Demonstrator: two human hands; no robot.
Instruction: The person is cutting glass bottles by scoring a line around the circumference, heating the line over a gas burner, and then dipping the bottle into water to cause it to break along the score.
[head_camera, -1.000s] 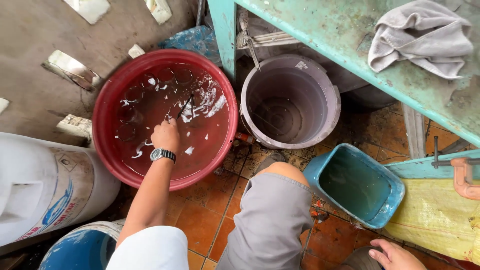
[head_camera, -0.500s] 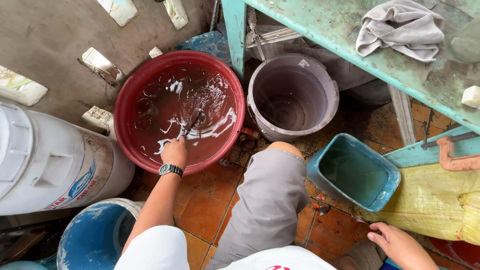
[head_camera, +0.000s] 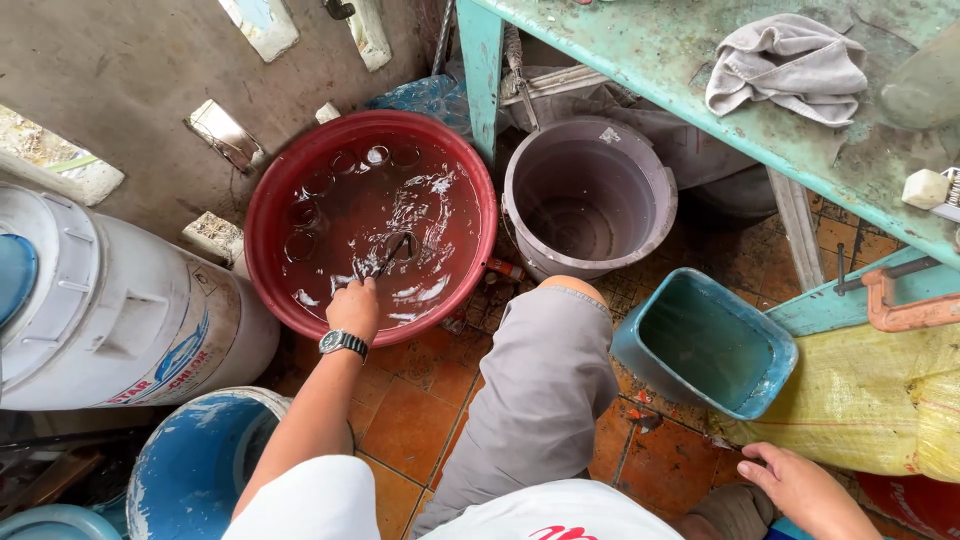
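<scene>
Red plastic makes the big round basin (head_camera: 275, 215), and it is full of water. Half a second ago the left hand (head_camera: 352, 308) sat low on the near rim. Now it is over the near water, fingers shut on a thin dark tool (head_camera: 392, 254). The tool points to one o'clock and dips in. White foam swirls around its tip, so the stirring or rinsing seems to be going on. Clear round shapes, maybe glass jars, sit under the water at eleven o'clock; I cannot tell for sure.

The right hand (head_camera: 800, 487) is at five o'clock, low in the view. It lies flat and open on the floor and holds nothing.

Orange floor tiles (head_camera: 410, 420) look wet and dirty. A grey bucket (head_camera: 588, 195) stands at three o'clock from the basin. A teal tub (head_camera: 705, 342) sits by the bent knee. A worn green table (head_camera: 660, 50) at one o'clock carries a grey rag (head_camera: 785, 65). A white drum (head_camera: 120, 300) lies at nine o'clock.
</scene>
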